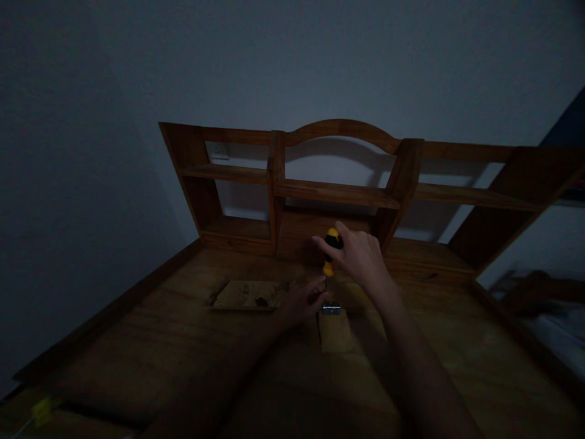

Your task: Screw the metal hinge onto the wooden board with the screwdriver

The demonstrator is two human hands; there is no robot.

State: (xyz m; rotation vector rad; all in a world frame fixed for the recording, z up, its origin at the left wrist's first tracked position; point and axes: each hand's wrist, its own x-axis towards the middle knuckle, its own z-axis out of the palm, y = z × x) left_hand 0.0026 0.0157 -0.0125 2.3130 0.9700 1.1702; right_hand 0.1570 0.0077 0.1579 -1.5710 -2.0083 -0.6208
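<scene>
Gripping the yellow-and-black screwdriver point(333, 239) by its handle, the right hand point(363, 253) of the person holds it nearly upright, with the shaft pointing down. The left hand point(299, 300) has its index finger and thumb curled in at the lower shaft; whether they pinch the shaft or some small piece beside it, one cannot tell. The screwdriver is near the middle of the view, above a broad wooden surface point(183, 341), its tip hidden near the left fingertips.

Just beside those fingertips is a shiny metal piece point(331, 308), at the far end of a pale wooden block point(336, 332). To the left of the left hand lies a long, rough-faced board point(249, 295) with a dark spot on it. Behind stands a wooden shelf unit point(338, 192) with an arched top rail, against a pale wall point(292, 61). A wall socket point(220, 151) shows through its upper left opening. Any marking on the screwdriver's handle is too dark and small to read.
</scene>
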